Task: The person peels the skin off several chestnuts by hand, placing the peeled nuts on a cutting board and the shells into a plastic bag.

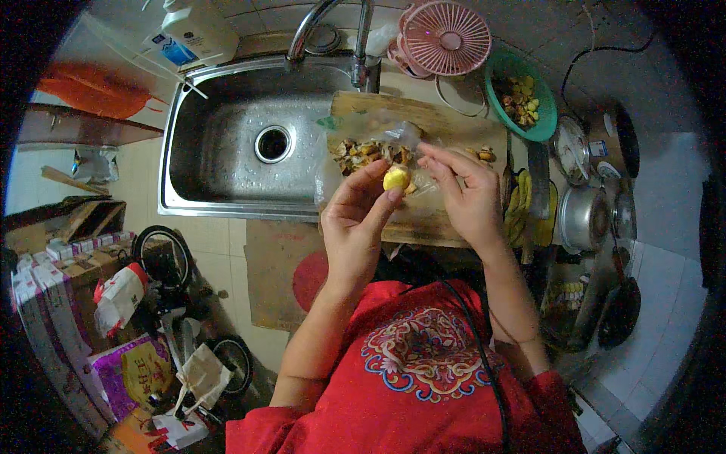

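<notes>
My left hand (357, 215) pinches a peeled yellow chestnut (396, 179) between thumb and fingertips, above a wooden cutting board (471, 127). To its right, my right hand (468, 193) hovers with fingers bent and apart, and nothing shows between them. Beneath and beyond both hands a clear plastic bag (323, 176) lies spread on the board. Brown and yellow shell scraps (363, 156) are heaped on it. A few chestnuts (486, 153) rest on the board past my right hand. Several peeled chestnuts (522, 99) fill part of a green plastic basket (541, 127) at the back right.
A steel sink (218, 164) with a faucet (306, 34) adjoins the board on the left. A pink fan (445, 40) stands behind it. Bananas (519, 207) and a metal pot (581, 218) sit to the right. Boxes (57, 306) and a small bicycle (164, 255) occupy the left floor.
</notes>
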